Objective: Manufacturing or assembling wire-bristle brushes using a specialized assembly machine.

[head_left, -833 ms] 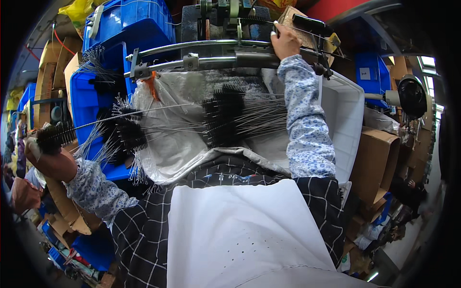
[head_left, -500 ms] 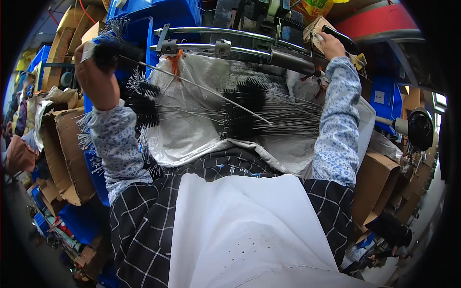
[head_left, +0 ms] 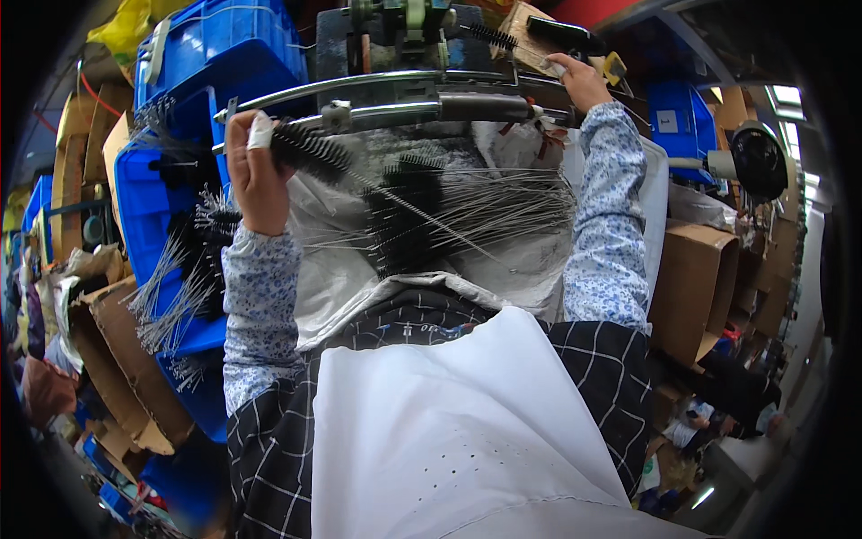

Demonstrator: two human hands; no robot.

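My left hand (head_left: 259,175), with a white wrap on one finger, is closed around the bristle end of a black wire brush (head_left: 316,154). Its bare twisted stem slants down to the right over my lap. At the machine (head_left: 395,54), my right hand (head_left: 582,85) pinches the stem end of a second, thinner wire brush (head_left: 489,36), whose dark bristles point left toward the machine. Below, a pile of black wire brushes (head_left: 404,216) lies across a whitish sack (head_left: 350,310) over my lap, bristles on the left and stems to the right.
Two steel rods (head_left: 359,117) run across in front of the machine. On the left, a blue bin (head_left: 139,202) holds many brushes with looped wire ends. A blue box (head_left: 687,126), a round black-headed lamp (head_left: 759,160) and a cardboard box (head_left: 687,278) stand on the right.
My left hand has come rightward from over the blue bin with the brush in it. My right hand stays at the machine, pinching the thin brush. The whole view has shifted somewhat.
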